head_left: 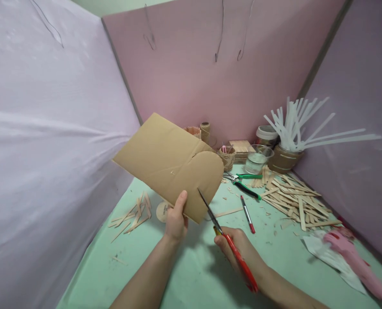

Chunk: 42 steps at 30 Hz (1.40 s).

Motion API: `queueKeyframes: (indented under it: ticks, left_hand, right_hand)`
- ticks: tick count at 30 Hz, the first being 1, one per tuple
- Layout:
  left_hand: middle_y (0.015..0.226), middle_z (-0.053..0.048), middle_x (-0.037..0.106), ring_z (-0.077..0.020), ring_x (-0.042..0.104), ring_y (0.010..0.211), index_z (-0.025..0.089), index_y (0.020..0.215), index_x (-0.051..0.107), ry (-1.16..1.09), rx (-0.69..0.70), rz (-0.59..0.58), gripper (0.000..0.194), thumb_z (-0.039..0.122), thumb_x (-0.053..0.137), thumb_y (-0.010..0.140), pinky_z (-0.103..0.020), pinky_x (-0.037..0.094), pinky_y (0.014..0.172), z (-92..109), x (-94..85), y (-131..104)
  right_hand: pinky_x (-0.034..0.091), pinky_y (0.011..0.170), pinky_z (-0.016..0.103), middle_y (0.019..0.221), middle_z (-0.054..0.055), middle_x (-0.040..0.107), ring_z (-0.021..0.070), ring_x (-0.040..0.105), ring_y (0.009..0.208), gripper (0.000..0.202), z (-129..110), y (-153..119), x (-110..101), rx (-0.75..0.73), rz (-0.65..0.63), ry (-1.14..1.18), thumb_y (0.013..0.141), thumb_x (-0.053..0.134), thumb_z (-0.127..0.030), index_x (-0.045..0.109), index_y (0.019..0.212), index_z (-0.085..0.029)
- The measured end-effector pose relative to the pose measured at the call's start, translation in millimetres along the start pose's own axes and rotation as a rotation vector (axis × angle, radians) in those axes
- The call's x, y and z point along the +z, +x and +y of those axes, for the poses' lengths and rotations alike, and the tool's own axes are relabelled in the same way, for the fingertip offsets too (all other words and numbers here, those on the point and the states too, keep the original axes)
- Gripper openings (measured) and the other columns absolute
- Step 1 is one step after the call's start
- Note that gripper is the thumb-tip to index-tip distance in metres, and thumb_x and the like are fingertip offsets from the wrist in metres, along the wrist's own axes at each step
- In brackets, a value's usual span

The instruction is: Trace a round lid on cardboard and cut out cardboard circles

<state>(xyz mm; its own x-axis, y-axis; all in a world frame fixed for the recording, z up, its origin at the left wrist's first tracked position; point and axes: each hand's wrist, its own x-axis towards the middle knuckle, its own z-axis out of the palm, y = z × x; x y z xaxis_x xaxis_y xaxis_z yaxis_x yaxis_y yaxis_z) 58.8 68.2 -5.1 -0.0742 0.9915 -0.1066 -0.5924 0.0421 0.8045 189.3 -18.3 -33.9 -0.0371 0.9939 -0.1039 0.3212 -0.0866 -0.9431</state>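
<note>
A flat sheet of brown cardboard [165, 154] is raised above the table, tilted, with its right end cut to a rounded outline. My left hand [177, 219] grips its lower edge, thumb on the top face and fingers hidden underneath. In my right hand [237, 244] is a pair of scissors [239, 257] with red handles. Their blades point up and left and overlap the cardboard near its lower right corner. A slit runs in from the upper edge beside the rounded part.
Wooden sticks [293, 201] lie piled at right, with more broken sticks [134, 214] at left. Green-handled pliers [247, 182], a red marker [248, 214] and a pink glue gun [354, 257] rest on the table. Behind stand a water cup [257, 161] and a jar [285, 159] of white glue sticks.
</note>
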Motion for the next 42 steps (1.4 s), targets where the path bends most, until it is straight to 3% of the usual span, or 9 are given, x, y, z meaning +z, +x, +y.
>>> queueKeyframes:
  ticks: [6, 10, 14, 18, 22, 26, 32, 36, 42]
  left_hand:
    - [0.109, -0.012, 0.073, -0.0263, 0.066, 0.106, 0.013, 0.112, 0.068, 0.191, 0.007, -0.137, 0.051, 0.033, 0.081, 0.067, -0.036, 0.051, 0.093, 5, -18.2, 14]
    - [0.11, -0.013, 0.072, -0.0256, 0.068, 0.099, 0.013, 0.114, 0.067, 0.337, 0.025, -0.236, 0.051, 0.035, 0.079, 0.069, -0.033, 0.054, 0.086, 0, -25.1, 7]
    - [0.109, -0.013, 0.072, -0.0274, 0.066, 0.103, 0.014, 0.113, 0.069, 0.376, -0.006, -0.313, 0.046, 0.038, 0.075, 0.074, -0.036, 0.053, 0.089, -7, -27.2, -3]
    - [0.111, -0.013, 0.071, -0.0274, 0.065, 0.106, 0.015, 0.113, 0.069, 0.351, -0.027, -0.27, 0.047, 0.037, 0.077, 0.072, -0.038, 0.05, 0.094, -11, -26.7, -6]
    - [0.11, -0.012, 0.072, -0.0266, 0.065, 0.106, 0.016, 0.118, 0.067, 0.262, -0.018, -0.182, 0.054, 0.036, 0.08, 0.069, -0.037, 0.05, 0.096, -17, -24.9, -7]
    - [0.11, -0.012, 0.072, -0.0268, 0.065, 0.107, 0.016, 0.118, 0.066, 0.263, -0.021, -0.125, 0.055, 0.036, 0.08, 0.068, -0.036, 0.05, 0.095, -21, -24.0, -7]
    - [0.112, -0.013, 0.071, -0.0297, 0.065, 0.109, 0.014, 0.117, 0.064, 0.087, -0.047, -0.121, 0.059, 0.041, 0.079, 0.067, -0.04, 0.051, 0.095, -3, -19.2, 2]
    - [0.117, -0.012, 0.07, -0.0276, 0.064, 0.112, 0.016, 0.118, 0.063, 0.148, -0.004, -0.113, 0.055, 0.033, 0.08, 0.068, -0.038, 0.05, 0.097, 5, -18.2, 7]
    - [0.109, -0.014, 0.072, -0.0264, 0.065, 0.109, 0.014, 0.114, 0.065, 0.242, -0.03, -0.064, 0.057, 0.027, 0.085, 0.062, -0.037, 0.048, 0.1, 3, -37.5, 3]
  right_hand:
    - [0.02, 0.043, 0.024, 0.047, -0.006, 0.032, 0.0093, 0.03, 0.045, 0.06, -1, -3, 0, 0.001, -0.074, 0.039, 0.082, 0.033, -0.079, 0.033, 0.061, -0.023]
    - [0.028, 0.045, 0.024, 0.051, -0.003, 0.044, 0.0113, 0.039, 0.046, 0.067, 0, -4, -1, -0.102, -0.128, 0.052, 0.083, 0.022, -0.082, 0.044, 0.069, -0.021]
    - [0.033, 0.048, 0.025, 0.054, -0.001, 0.049, 0.0125, 0.044, 0.049, 0.066, 0, -6, -3, -0.128, -0.14, 0.047, 0.085, 0.022, -0.08, 0.045, 0.068, -0.02]
    - [0.032, 0.046, 0.025, 0.049, -0.002, 0.047, 0.0116, 0.043, 0.045, 0.063, -4, -9, -5, -0.063, -0.12, 0.022, 0.087, 0.027, -0.077, 0.044, 0.062, -0.021]
    - [0.023, 0.039, 0.025, 0.04, -0.004, 0.037, 0.009, 0.032, 0.036, 0.064, -7, -9, -4, 0.023, -0.094, 0.075, 0.085, 0.026, -0.078, 0.036, 0.055, -0.023]
    - [0.016, 0.04, 0.026, 0.041, -0.004, 0.033, 0.0081, 0.026, 0.04, 0.064, -9, -6, -4, 0.01, -0.042, 0.063, 0.086, 0.029, -0.077, 0.032, 0.051, -0.023]
    - [0.017, 0.04, 0.025, 0.045, -0.005, 0.034, 0.0082, 0.027, 0.043, 0.061, -9, -5, -5, 0.033, -0.023, 0.062, 0.084, 0.033, -0.076, 0.033, 0.054, -0.023]
    - [0.02, 0.036, 0.023, 0.04, -0.006, 0.034, 0.0081, 0.029, 0.036, 0.058, -7, -6, -5, 0.127, -0.078, 0.08, 0.085, 0.034, -0.075, 0.033, 0.057, -0.024]
    - [0.026, 0.04, 0.024, 0.043, -0.003, 0.043, 0.0098, 0.037, 0.039, 0.062, -8, -7, -6, 0.029, -0.132, 0.052, 0.087, 0.03, -0.074, 0.041, 0.056, -0.022]
